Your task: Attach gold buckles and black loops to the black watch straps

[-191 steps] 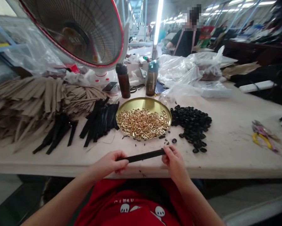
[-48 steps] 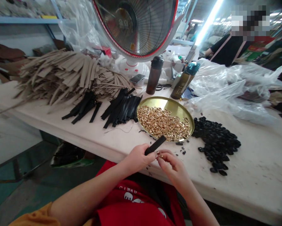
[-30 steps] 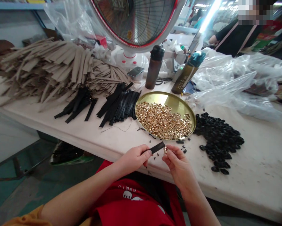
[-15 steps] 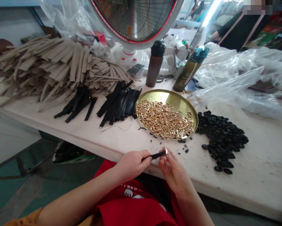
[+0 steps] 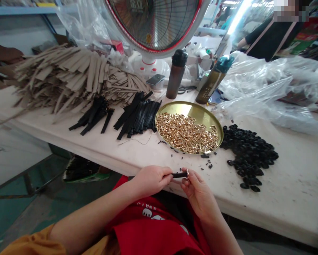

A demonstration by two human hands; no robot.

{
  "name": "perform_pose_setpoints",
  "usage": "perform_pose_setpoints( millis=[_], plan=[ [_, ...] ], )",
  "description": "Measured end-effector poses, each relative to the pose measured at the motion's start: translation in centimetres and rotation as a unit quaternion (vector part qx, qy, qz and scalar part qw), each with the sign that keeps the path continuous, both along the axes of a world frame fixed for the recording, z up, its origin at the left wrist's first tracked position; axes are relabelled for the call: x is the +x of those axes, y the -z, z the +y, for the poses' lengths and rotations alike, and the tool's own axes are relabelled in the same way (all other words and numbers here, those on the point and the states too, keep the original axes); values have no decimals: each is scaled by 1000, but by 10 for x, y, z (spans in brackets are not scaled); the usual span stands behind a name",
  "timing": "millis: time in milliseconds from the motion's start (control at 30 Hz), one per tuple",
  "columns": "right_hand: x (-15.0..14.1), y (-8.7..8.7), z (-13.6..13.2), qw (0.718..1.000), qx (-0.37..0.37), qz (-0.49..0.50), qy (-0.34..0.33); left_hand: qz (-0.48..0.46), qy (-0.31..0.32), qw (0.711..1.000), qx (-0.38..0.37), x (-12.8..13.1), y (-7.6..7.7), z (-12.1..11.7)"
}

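Just over the table's front edge, my left hand (image 5: 155, 180) grips a black strap (image 5: 179, 175) between thumb and fingers. Its far end meets a small gold buckle (image 5: 187, 173), which my right hand (image 5: 198, 189) pinches. Whether the strap passes through the buckle is too small to tell. Beyond my hands lies a round gold tray (image 5: 204, 112) with a heap of gold buckles (image 5: 186, 134). A bundle of black straps (image 5: 140, 118) lies left of the tray. On its right is a pile of round black pieces (image 5: 250, 150).
Tan strips (image 5: 65, 72) are heaped at the left, with more black straps (image 5: 92, 113) before them. A fan (image 5: 159, 28), a dark bottle (image 5: 177, 74) and a teal-lidded bottle (image 5: 214, 79) stand behind the tray. Clear plastic bags (image 5: 270, 85) cover the back right. A person (image 5: 272, 35) stands beyond.
Earlier both hands stretched the strap flat between them. A buckle then appeared in my right hand, and the strap's end has been brought to it. My view has turned left.
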State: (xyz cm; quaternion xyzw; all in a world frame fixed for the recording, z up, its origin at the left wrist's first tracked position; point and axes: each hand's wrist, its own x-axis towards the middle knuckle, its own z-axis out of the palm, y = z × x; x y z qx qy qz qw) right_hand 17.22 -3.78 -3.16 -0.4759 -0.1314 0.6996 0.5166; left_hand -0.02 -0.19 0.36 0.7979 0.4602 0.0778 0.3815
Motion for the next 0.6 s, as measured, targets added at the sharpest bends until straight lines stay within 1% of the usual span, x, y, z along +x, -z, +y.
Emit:
perform_pose_setpoints(
  millis=[100, 167, 267, 367, 433, 533, 600],
  plan=[
    [-3, 0, -3, 998, 26, -49, 0, -19, -14, 1000, -12, 5, 1, -4],
    [-7, 2, -4, 994, 50, -93, 9, -68, -36, 996, -36, 12, 2, -7],
    [-14, 4, -7, 977, 89, -191, 9, -153, -83, 980, -100, 22, 5, -12],
    [-19, 4, -9, 963, 110, -246, -6, -189, -123, 957, -180, 28, 6, -14],
    [-19, 4, -10, 955, 125, -268, -1, -197, -131, 948, -212, 28, 8, -14],
    [-18, 4, -10, 942, 142, -305, 14, -210, -122, 944, -222, 26, 13, -10],
    [-17, 7, -8, 942, 135, -308, 3, -215, -113, 942, -232, 25, 17, -8]
  ],
)
